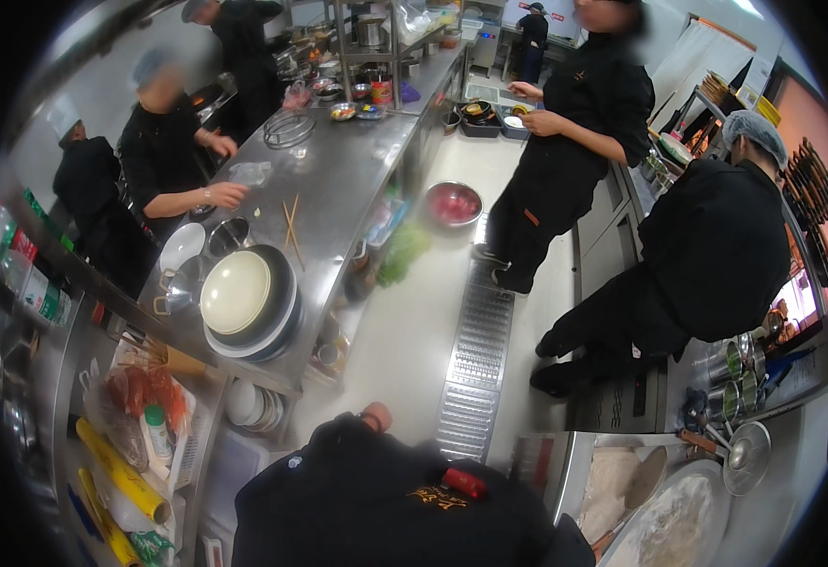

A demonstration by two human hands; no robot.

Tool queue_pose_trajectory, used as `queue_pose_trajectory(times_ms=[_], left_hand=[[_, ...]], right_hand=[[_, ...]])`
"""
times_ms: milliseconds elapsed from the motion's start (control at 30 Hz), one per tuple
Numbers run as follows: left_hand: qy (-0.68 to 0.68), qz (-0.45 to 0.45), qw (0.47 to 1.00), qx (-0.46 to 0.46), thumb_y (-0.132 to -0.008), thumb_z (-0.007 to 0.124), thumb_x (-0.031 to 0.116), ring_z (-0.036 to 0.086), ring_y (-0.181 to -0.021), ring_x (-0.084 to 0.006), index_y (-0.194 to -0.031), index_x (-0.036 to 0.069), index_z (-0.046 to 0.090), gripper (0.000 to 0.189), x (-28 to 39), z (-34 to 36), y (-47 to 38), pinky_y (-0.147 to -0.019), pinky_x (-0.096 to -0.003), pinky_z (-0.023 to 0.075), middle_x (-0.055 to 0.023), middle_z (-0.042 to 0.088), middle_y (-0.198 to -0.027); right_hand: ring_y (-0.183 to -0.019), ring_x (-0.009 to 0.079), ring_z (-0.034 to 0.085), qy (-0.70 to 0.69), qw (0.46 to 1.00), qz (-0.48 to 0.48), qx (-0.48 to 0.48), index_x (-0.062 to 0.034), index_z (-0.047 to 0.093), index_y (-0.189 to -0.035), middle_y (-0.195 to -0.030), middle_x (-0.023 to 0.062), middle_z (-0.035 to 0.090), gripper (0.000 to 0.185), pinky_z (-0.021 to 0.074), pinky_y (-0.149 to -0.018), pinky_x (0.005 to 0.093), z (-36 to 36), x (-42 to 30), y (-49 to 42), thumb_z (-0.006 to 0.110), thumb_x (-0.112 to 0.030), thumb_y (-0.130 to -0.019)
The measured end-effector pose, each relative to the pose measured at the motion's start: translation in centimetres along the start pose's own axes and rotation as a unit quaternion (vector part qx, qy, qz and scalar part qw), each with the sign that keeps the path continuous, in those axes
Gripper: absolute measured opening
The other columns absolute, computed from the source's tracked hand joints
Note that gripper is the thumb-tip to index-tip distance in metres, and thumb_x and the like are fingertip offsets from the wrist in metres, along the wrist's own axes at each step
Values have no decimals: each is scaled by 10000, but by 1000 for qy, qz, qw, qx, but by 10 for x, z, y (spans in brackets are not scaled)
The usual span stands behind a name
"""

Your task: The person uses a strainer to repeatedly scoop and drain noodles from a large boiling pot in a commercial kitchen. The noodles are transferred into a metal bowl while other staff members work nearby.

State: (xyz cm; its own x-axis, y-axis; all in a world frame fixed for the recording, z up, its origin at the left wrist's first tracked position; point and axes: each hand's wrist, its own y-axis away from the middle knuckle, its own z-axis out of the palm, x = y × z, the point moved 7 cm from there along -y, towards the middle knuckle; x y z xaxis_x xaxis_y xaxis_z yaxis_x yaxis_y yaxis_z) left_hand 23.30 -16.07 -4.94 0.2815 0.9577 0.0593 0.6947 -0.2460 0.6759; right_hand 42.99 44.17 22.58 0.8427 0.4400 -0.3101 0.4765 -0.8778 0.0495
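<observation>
A small part of my left hand [376, 417] shows past the front of my black jacket [385, 496]. Its fingers are mostly hidden, and I cannot tell whether it holds anything. My right hand is out of view. A red object [465, 483] sits at the jacket's chest beside stitched lettering. Before me runs a ribbed metal drain cover [481, 347] set in the pale floor. Farther along, a steel bowl [454, 204] with red contents, perhaps raw meat, stands near leafy greens [404, 254].
At left, a steel counter [343, 163] bears stacked bowls with a cream one [235, 292] on top, and crossed chopsticks [291, 230]. Co-workers stand behind it; another person [562, 142] and a bending one [718, 234] occupy the right. A flour-dusted round pan [676, 524] is near my right.
</observation>
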Motion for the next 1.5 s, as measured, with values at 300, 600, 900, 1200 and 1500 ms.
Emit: queue_pose_trajectory(times_ms=[300,600,900,1200,1500], left_hand=[[95,-26,994,53,-870,471,233,640,-949,-347,-895,79,714,289,-20,-5,-7,-824,-457,509,-158,691,-977],[286,-164,944,10,-884,547,284,675,-812,-291,-848,88,707,255,-43,25,19,-742,-428,527,-107,710,-864],[423,-233,866,129,-892,462,444,670,-771,-288,-769,43,713,489,-47,14,19,-761,-411,517,-116,715,-786],[414,-157,894,69,-945,370,268,606,-998,-451,-1195,91,549,355,-26,3,38,-868,-530,481,-279,639,-1018],[204,-125,966,96,-899,505,271,636,-918,-420,-1018,22,618,299,-5,15,56,-822,-509,498,-253,665,-939]], right_hand=[[-736,278,556,-1,1000,-1,1,107,578,-1017,-822,201,630,358,463,-657,411,5,-15,-5,479,-226,-931],[-755,283,557,-5,1000,-4,4,105,574,-1031,-839,204,629,350,461,-673,411,6,-16,-5,476,-214,-924],[-773,287,557,-11,1000,-9,0,102,570,-1044,-856,206,627,344,459,-689,412,6,-12,-5,474,-203,-917],[-792,292,557,-31,1000,-1,0,99,565,-1058,-873,208,626,340,457,-704,413,8,-7,-8,472,-192,-910],[-811,296,558,-40,999,-5,-3,97,561,-1071,-890,211,625,337,455,-720,413,6,7,-13,469,-181,-903]])
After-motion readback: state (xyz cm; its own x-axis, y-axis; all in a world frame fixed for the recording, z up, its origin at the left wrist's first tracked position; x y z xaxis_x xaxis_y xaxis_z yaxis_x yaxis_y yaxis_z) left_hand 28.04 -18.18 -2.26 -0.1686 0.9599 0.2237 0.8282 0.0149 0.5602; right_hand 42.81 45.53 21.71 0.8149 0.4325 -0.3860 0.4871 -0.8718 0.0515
